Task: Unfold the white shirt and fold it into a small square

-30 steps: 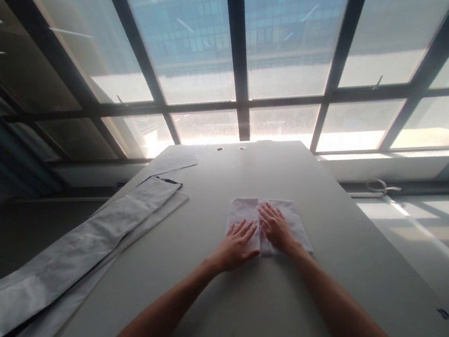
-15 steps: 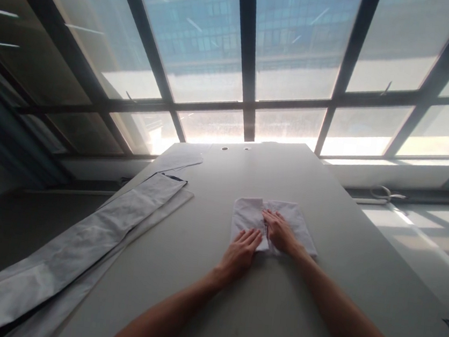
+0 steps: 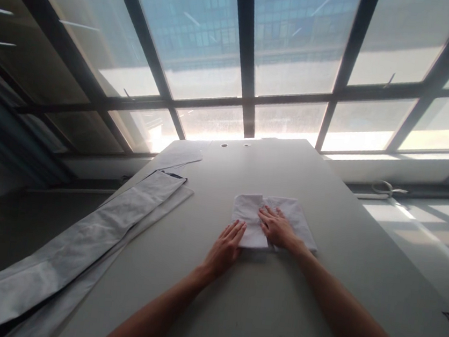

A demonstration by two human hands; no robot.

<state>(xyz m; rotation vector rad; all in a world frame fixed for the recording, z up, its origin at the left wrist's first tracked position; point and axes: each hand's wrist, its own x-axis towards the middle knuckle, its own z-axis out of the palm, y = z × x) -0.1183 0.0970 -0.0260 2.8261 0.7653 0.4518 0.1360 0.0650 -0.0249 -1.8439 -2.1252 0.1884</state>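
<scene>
A folded white cloth (image 3: pixel 299 220) lies flat on the white table (image 3: pixel 209 302), with a seam or gap running down its middle where two folded sides meet. My right hand (image 3: pixel 276 227) rests flat on the cloth near that middle line, fingers stretched out. At the cloth's lower left edge is my left hand (image 3: pixel 226 247), its fingers laid out flat with the tips touching the cloth's border. Neither hand grips anything. Part of the cloth's middle is hidden under the right hand.
Long strips of grey-white fabric (image 3: pixel 78 244) lie along the table's left side and hang past its edge. Farther back is another thin white piece (image 3: pixel 181 153). Large windows (image 3: pixel 207 36) stand behind the table. A coiled pale cable (image 3: pixel 384 189) lies right, beyond the table.
My left hand has slid left and slightly back, from the cloth's lower middle to its left edge. My right hand has shifted only a little to the left on the cloth.
</scene>
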